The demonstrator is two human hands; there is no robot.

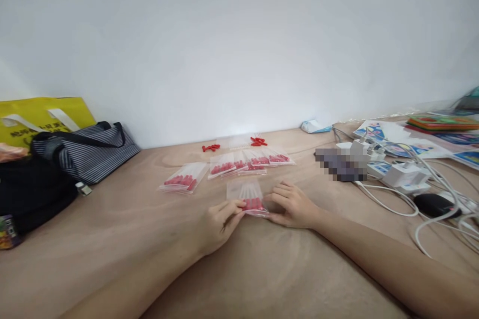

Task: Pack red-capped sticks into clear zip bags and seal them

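Observation:
A small clear zip-lock bag (245, 190) lies flat on the table in front of me, several red pieces gathered near its closer edge. My left hand (220, 222) pinches the bag's near left corner between thumb and fingers. At the right side my right hand (294, 205) has its fingers curled and its thumb against the near right corner. Behind it lie other filled bags (223, 167) in an overlapping row, and more filled bags (181, 179) to the left. Loose red pieces (211, 148) rest further back, with another red pile (258, 141) by some clear bags (237, 142).
A striped bag (101, 152), a yellow bag (45, 114) and a black bag (33, 189) stand at the left. White cables (389, 209), chargers (406, 175), a black mouse-like object (436, 206) and printed sheets (404, 142) crowd the right. A wall (239, 50) closes the back.

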